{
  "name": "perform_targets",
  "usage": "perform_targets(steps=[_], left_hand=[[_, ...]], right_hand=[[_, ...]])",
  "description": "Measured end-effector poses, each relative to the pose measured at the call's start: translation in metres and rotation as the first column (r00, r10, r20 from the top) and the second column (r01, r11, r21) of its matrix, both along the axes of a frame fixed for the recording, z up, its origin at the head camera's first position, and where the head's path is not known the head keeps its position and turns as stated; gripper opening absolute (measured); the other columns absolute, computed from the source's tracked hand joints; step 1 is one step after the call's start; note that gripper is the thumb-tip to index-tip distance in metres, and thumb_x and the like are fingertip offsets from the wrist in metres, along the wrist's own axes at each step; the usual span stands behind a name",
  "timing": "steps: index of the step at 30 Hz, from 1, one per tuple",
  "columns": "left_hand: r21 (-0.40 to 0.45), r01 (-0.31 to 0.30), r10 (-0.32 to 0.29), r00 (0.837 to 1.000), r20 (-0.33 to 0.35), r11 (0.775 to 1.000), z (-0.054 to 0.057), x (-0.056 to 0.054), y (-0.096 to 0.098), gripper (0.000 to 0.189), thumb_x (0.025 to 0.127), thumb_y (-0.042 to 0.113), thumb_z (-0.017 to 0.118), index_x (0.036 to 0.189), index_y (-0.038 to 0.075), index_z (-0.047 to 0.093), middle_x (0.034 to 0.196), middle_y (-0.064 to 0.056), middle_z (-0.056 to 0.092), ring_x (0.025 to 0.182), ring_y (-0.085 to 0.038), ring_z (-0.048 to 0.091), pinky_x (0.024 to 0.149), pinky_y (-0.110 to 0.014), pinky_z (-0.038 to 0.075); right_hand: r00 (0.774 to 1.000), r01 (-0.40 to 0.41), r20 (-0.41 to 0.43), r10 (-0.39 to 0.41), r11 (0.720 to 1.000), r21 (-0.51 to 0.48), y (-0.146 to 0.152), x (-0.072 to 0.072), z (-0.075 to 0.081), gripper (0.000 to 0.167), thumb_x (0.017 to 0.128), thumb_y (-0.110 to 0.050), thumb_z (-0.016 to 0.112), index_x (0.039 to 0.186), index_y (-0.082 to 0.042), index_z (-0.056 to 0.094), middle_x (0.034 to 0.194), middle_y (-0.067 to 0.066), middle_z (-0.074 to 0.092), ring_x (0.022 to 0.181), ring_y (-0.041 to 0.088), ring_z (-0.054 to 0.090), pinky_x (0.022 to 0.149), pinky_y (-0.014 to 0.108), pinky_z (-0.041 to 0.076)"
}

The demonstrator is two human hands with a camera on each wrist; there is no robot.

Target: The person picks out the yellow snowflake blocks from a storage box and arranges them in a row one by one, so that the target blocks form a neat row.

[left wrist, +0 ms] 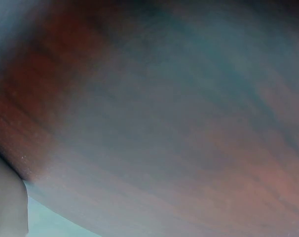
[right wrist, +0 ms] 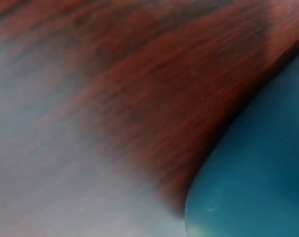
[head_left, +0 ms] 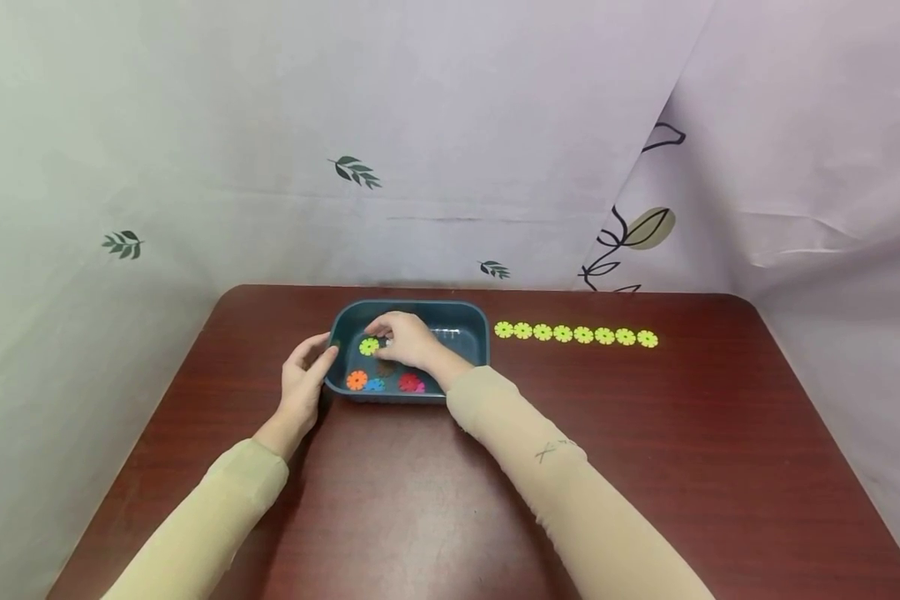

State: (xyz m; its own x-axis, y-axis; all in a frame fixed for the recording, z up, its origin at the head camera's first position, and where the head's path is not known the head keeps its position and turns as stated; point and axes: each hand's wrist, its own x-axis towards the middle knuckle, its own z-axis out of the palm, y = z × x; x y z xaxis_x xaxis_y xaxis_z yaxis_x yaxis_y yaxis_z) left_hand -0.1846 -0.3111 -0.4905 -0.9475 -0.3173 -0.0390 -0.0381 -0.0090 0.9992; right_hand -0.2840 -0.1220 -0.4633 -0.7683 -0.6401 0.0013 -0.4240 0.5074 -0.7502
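Observation:
A dark blue-grey plastic tub (head_left: 461,343) stands on the table. My left hand (head_left: 302,383) grips its left end, thumb at the rim and fingers along the outside. My right hand (head_left: 408,342) reaches into the tub and pinches a yellow-green notched flower disc (head_left: 369,347) between thumb and forefinger. Along the tub's near side lie an orange disc (head_left: 356,381), a blue disc (head_left: 375,385), a red disc (head_left: 409,382) and a pink disc (head_left: 420,387). Part of the tub's floor is hidden by the right hand. In the right wrist view the tub's outer wall (right wrist: 248,182) fills the lower right.
To the right of the tub, several yellow-green flower discs (head_left: 563,333) form a straight row. The reddish-brown wooden table (head_left: 390,500) meets pale leaf-printed cloth (head_left: 435,125) at its back edge. Most of the left wrist view is blurred.

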Motion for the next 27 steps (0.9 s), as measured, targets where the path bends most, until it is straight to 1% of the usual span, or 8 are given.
perform_targets(steps=[7, 12, 17, 22, 27], left_hand=[[-0.012, 0.005, -0.005, 1.0, 0.003, 1.0, 0.001, 0.0, 0.001, 0.039, 0.108, 0.015, 0.063, 0.144, -0.001, 0.058, 0.11, 0.018, 0.067, 0.105, -0.006, 0.063, 0.085, -0.013, 0.055], [-0.008, -0.001, 0.001, 1.0, 0.0, 1.0, 0.002, 0.001, 0.001, 0.038, 0.108, 0.014, 0.062, 0.143, -0.001, 0.059, 0.109, 0.019, 0.067, 0.104, -0.005, 0.064, 0.085, -0.013, 0.055], [-0.008, 0.007, -0.007, 1.0, 0.0, 1.0, 0.002, 0.001, 0.002, 0.039, 0.108, 0.015, 0.063, 0.143, -0.001, 0.058, 0.109, 0.019, 0.068, 0.105, -0.006, 0.064, 0.085, -0.014, 0.055], [-0.002, -0.005, 0.005, 1.0, -0.007, 1.0, 0.001, 0.002, 0.002, 0.039, 0.107, 0.014, 0.064, 0.143, -0.002, 0.059, 0.109, 0.019, 0.069, 0.103, -0.006, 0.065, 0.084, -0.013, 0.055], [-0.007, -0.005, 0.004, 1.0, -0.019, 1.0, 0.002, 0.002, 0.002, 0.038, 0.108, 0.014, 0.063, 0.142, -0.001, 0.059, 0.111, 0.017, 0.069, 0.103, -0.005, 0.065, 0.084, -0.013, 0.055]], right_hand=[[0.993, -0.032, -0.108, 0.041, 0.996, 0.082, -0.002, -0.001, -0.002, 0.04, 0.098, -0.015, 0.079, 0.138, -0.012, 0.071, 0.139, 0.006, 0.07, 0.129, 0.019, 0.065, 0.109, 0.033, 0.054], [0.985, -0.057, -0.157, 0.078, 0.989, 0.135, -0.005, -0.002, -0.003, 0.04, 0.099, -0.017, 0.078, 0.138, -0.012, 0.071, 0.139, 0.005, 0.069, 0.129, 0.018, 0.065, 0.11, 0.032, 0.053], [0.973, -0.06, -0.205, 0.103, 0.977, 0.205, -0.007, -0.001, -0.001, 0.039, 0.1, -0.019, 0.077, 0.138, -0.014, 0.071, 0.14, 0.002, 0.069, 0.132, 0.017, 0.063, 0.113, 0.031, 0.051], [0.967, -0.06, -0.225, 0.117, 0.967, 0.246, -0.009, -0.001, 0.0, 0.038, 0.101, -0.022, 0.076, 0.139, -0.015, 0.071, 0.14, 0.002, 0.069, 0.134, 0.017, 0.062, 0.114, 0.032, 0.05], [0.969, -0.057, -0.22, 0.114, 0.966, 0.251, -0.011, 0.0, 0.002, 0.038, 0.102, -0.022, 0.076, 0.138, -0.014, 0.07, 0.139, 0.003, 0.069, 0.13, 0.017, 0.063, 0.111, 0.03, 0.051]])
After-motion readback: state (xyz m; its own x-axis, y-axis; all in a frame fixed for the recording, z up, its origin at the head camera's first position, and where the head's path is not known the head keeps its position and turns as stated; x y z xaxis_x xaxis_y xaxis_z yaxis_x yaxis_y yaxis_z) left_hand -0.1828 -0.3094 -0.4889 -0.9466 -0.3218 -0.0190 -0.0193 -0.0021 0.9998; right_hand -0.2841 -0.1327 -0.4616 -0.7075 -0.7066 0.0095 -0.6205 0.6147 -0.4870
